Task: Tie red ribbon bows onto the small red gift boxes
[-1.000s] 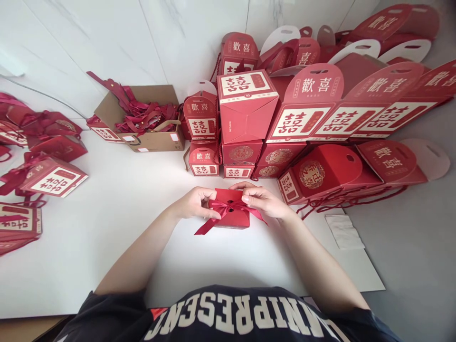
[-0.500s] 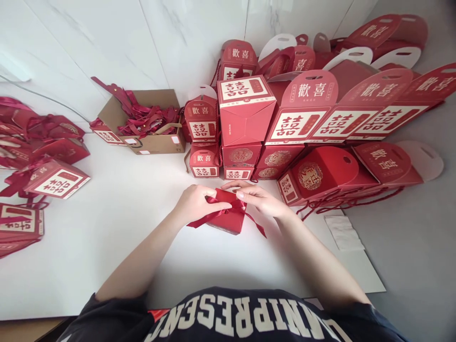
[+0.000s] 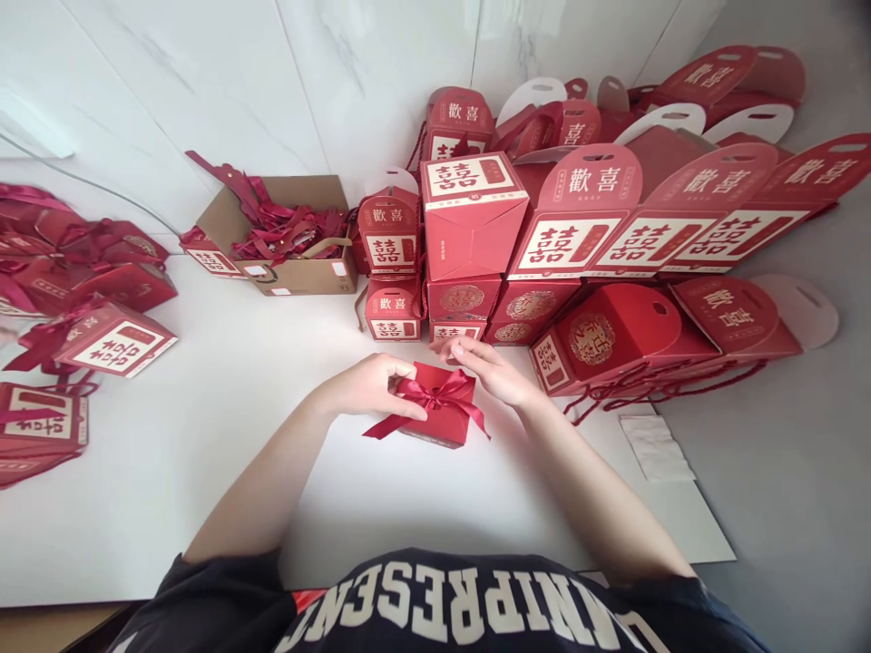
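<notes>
A small red gift box [image 3: 449, 428] sits on the white table in front of me, with a dark red ribbon bow [image 3: 439, 395] tied on its top. My left hand [image 3: 377, 385] grips the box at its left side, the thumb lying by the bow's left loop and tail. Part of the box's left edge is hidden behind that hand. My right hand [image 3: 494, 370] is at the box's far right corner, fingers stretched out and holding nothing. Whether its fingertips touch the box, I cannot tell.
A cardboard box [image 3: 306, 277] of red ribbons stands against the marble wall. Stacked red gift boxes [image 3: 572, 240] fill the back right. More ribboned boxes [image 3: 119, 340] lie at the left. A white tissue packet [image 3: 657, 447] lies at the table's right edge.
My right hand has let go of the ribbon and drawn slightly away, fingers extended. The bow's loops now show spread over the box top. My left thumb has moved down and left.
</notes>
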The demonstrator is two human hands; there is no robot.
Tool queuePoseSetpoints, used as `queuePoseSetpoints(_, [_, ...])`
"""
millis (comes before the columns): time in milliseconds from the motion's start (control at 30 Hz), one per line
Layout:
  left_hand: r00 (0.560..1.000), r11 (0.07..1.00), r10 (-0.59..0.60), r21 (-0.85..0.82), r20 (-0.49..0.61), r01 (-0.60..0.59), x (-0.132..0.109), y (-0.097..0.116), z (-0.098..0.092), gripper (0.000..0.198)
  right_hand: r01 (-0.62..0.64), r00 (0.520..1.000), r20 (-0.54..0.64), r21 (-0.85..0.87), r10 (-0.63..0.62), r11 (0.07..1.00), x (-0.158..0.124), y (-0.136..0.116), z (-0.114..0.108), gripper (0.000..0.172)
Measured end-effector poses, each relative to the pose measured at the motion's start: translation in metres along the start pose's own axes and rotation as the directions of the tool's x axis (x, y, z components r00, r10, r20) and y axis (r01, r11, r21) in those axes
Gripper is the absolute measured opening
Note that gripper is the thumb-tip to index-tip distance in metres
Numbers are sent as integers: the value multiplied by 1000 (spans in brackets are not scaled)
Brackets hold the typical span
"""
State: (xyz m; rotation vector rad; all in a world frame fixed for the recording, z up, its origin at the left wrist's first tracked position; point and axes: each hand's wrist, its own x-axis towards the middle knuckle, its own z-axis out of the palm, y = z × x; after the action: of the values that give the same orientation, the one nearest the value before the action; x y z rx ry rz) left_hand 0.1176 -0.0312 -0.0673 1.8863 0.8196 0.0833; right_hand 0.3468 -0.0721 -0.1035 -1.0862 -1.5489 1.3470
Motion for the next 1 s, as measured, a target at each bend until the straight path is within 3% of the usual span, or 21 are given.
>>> queuePoseSetpoints(100, [997,992,-10,-125,82,20,-1,-3,-5,35,106,992,-52,-129,-114,986,-11,-15,0,27])
queuePoseSetpoints(200, [994,982,-16,-183,104,35,-2,-2,-5,33,198,978,2,-320,-208,927,-20,-27,8,18])
queuePoseSetpoints(300, [996,986,-7,-168,93,22,-3,0,-5,31,239,970,59,-404,-236,883,-23,-26,19,13])
queuePoseSetpoints(600, [976,963,61,-268,208,-3,5,-23,-18,26,152,987,-4,-325,-162,933,-19,-5,25,11])
queuePoseSetpoints(733, [974,925,120,-378,192,-39,12,-34,-15,26,141,989,11,-325,-146,935,-20,-7,25,13])
queuePoseSetpoints(800, [976,923,126,-383,177,-50,13,-34,-14,27,154,987,15,-351,-159,923,-25,-10,24,12])
queuePoseSetpoints(900, [980,940,104,-339,169,-41,11,-31,-14,28,173,981,-4,-431,-193,886,-40,-19,21,24])
queuePoseSetpoints(1000, [983,951,86,-309,161,-33,9,-25,-15,30,178,969,-32,-594,-244,785,-55,-27,19,20])
